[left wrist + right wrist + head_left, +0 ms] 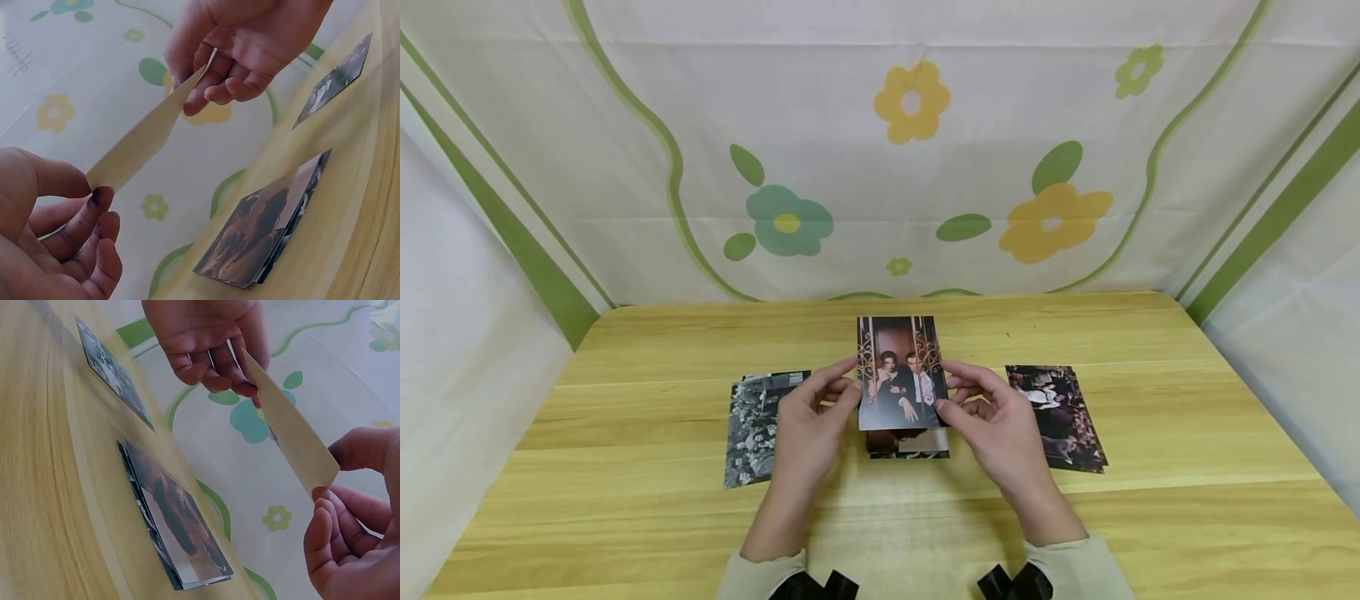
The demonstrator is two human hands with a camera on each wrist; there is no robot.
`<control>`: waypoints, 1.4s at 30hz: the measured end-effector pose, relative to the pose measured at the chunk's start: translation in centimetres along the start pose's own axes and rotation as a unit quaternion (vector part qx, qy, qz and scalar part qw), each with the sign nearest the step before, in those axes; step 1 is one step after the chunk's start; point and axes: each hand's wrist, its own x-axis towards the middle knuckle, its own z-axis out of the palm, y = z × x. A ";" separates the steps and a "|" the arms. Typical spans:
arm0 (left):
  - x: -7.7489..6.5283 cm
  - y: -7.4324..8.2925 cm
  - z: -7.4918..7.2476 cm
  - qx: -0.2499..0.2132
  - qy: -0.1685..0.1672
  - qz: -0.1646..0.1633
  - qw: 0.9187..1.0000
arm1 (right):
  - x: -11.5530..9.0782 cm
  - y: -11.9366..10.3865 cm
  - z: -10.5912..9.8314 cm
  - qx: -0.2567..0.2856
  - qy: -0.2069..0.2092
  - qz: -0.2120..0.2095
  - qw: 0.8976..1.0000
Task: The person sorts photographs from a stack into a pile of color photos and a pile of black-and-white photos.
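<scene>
A photo print (895,375) of two people by an ornate metal gate is held up over the table between both hands. My left hand (812,425) pinches its left edge between thumb and fingers. At the right edge, my right hand (1000,421) pinches it the same way. Both wrist views show the pale back of the photo print (144,144), tilted and clear of the table. Below it lies a small stack of photo prints (910,443), its top picture brownish and partly hidden in the head view.
Left of my hands lie black-and-white photo prints (752,433), partly covered by the left hand. Dark coloured photo prints (1067,425) lie on the right. The wooden table (647,433) meets a white flowered cloth (850,100) at its back edge.
</scene>
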 end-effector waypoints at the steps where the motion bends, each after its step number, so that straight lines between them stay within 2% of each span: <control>1: 0.0 0.0 0.0 -0.002 -0.001 -0.001 1.000 | 0.0 0.0 0.0 -0.001 0.001 -0.001 1.000; 13: 0.0 0.1 -0.2 -0.013 -0.007 0.000 1.000 | 0.0 0.1 0.0 -0.008 0.011 -0.015 1.000; 28: -0.2 0.4 -0.2 -0.014 -0.018 -0.008 1.000 | -0.1 -0.2 -0.3 -0.023 0.015 -0.008 1.000; 32: -0.4 -0.1 0.7 -0.014 -0.035 -0.009 0.999 | -0.6 -0.4 -1.4 -0.040 0.024 -0.004 0.999; 36: -0.9 -0.4 2.4 -0.027 -0.080 -0.005 0.996 | -1.3 -0.2 -3.3 -0.061 0.044 0.004 0.997; 42: -1.5 0.2 5.5 -0.026 -0.146 0.005 0.989 | -2.0 0.6 -6.9 -0.076 0.073 0.048 0.993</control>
